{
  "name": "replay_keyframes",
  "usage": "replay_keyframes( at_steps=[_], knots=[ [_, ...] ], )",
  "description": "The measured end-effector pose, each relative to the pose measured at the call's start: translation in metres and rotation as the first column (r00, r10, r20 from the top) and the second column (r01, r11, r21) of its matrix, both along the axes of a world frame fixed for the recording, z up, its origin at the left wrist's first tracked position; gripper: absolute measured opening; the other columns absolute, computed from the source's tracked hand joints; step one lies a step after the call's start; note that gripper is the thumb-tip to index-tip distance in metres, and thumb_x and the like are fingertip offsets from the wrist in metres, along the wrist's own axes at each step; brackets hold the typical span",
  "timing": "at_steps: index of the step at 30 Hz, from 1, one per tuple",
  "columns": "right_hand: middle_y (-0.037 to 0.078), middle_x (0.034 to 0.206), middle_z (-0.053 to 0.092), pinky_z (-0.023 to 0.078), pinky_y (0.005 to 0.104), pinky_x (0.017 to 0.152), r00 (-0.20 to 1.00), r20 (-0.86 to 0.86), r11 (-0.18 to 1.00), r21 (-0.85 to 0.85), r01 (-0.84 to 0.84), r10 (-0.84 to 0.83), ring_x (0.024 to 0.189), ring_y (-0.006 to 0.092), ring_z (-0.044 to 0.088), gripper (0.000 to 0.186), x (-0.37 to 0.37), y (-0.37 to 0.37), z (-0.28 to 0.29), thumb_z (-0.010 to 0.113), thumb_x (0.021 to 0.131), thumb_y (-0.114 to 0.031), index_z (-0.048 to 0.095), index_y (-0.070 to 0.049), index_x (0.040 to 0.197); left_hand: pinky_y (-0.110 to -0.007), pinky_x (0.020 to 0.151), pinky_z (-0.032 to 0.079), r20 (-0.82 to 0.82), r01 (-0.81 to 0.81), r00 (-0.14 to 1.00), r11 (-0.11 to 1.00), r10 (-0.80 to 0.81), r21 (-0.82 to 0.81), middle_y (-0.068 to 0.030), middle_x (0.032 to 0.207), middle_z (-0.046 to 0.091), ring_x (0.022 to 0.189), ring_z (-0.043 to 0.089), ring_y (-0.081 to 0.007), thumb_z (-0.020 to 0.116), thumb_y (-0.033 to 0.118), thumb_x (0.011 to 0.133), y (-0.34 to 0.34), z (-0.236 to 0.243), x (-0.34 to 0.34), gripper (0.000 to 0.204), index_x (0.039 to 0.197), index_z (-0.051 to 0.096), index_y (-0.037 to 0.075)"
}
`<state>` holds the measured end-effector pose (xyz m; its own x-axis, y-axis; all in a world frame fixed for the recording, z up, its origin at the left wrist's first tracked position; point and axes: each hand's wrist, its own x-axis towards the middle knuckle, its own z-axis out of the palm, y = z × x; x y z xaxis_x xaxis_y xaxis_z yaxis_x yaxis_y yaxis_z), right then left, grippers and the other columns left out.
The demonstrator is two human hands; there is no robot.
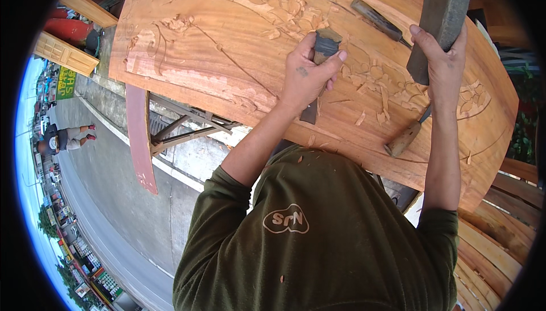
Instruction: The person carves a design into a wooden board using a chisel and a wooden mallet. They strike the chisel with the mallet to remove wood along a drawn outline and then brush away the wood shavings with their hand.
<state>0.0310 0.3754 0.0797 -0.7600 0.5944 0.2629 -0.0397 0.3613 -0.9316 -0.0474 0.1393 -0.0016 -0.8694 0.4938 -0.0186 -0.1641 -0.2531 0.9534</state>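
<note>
My left hand (309,75) grips a chisel (326,44) by its handle, which has dark wrapping near the top. The flat blade points toward me, low on the carved wooden board (210,83); I cannot tell whether its edge touches the wood. My right hand (441,55) holds a dark, heavy rectangular block (443,7) raised at the right. A wooden-handled chisel (375,18) lies across the upper part of the board, and another (401,140) lies below my right hand. Wood shavings (382,106) are scattered around the carved leaf pattern.
A pink plank (139,135) hangs below the board's left side beside a dark trestle (182,129). Wooden planks (495,237) are stacked at the right. A person (65,138) is out on the pavement at the left, by a road. Panelled wooden pieces (67,52) stand at upper left.
</note>
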Motion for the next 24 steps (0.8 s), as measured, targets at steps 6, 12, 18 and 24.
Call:
replay_keyframes(
  at_steps=[6,12,18,24],
  knots=[
    [0.012,0.153,0.064,0.051,0.0414,0.113,0.841,0.473,0.764,0.431,-0.481,0.262,0.137,0.0304,0.065,0.094,0.015,-0.004,-0.007,0.084,0.083,-0.005,0.044,-0.032,0.165,-0.023,0.047,0.045,0.016,0.037,0.999,0.999,-0.037,0.028,-0.0019,0.078,0.066,0.056,0.056,-0.0055,0.079,0.011,0.099,0.003,0.001,0.002,0.023,0.109,0.062,-0.001],
    [0.014,0.144,0.069,0.052,0.0403,0.109,0.909,0.362,0.969,0.050,-0.241,0.208,0.132,0.0265,0.066,0.089,0.004,-0.010,-0.025,0.083,0.087,-0.011,0.043,-0.024,0.165,-0.024,0.048,0.047,0.023,0.070,0.997,0.995,-0.069,-0.067,-0.0019,0.079,0.065,0.057,0.058,-0.0065,0.077,0.015,0.101,0.006,-0.005,-0.004,0.026,0.118,0.063,0.002],
    [0.016,0.150,0.063,0.053,0.0464,0.110,0.914,0.262,0.947,0.000,-0.320,0.309,0.134,0.0412,0.062,0.094,0.003,0.001,-0.031,0.083,0.082,-0.009,0.044,-0.037,0.163,-0.024,0.047,0.047,0.032,0.083,0.996,0.996,-0.082,-0.020,-0.0020,0.079,0.065,0.057,0.057,-0.0070,0.078,0.017,0.100,0.009,-0.008,0.000,0.027,0.116,0.063,0.002],
    [0.017,0.150,0.064,0.055,0.0465,0.108,0.817,0.504,0.738,0.430,-0.520,0.282,0.130,0.0403,0.065,0.093,0.009,-0.004,-0.022,0.084,0.084,-0.012,0.043,-0.038,0.164,-0.025,0.047,0.048,0.041,0.067,0.997,0.997,-0.066,-0.032,-0.0018,0.079,0.064,0.056,0.058,-0.0074,0.078,0.014,0.100,0.007,-0.014,-0.001,0.025,0.114,0.062,0.002]
  ],
)
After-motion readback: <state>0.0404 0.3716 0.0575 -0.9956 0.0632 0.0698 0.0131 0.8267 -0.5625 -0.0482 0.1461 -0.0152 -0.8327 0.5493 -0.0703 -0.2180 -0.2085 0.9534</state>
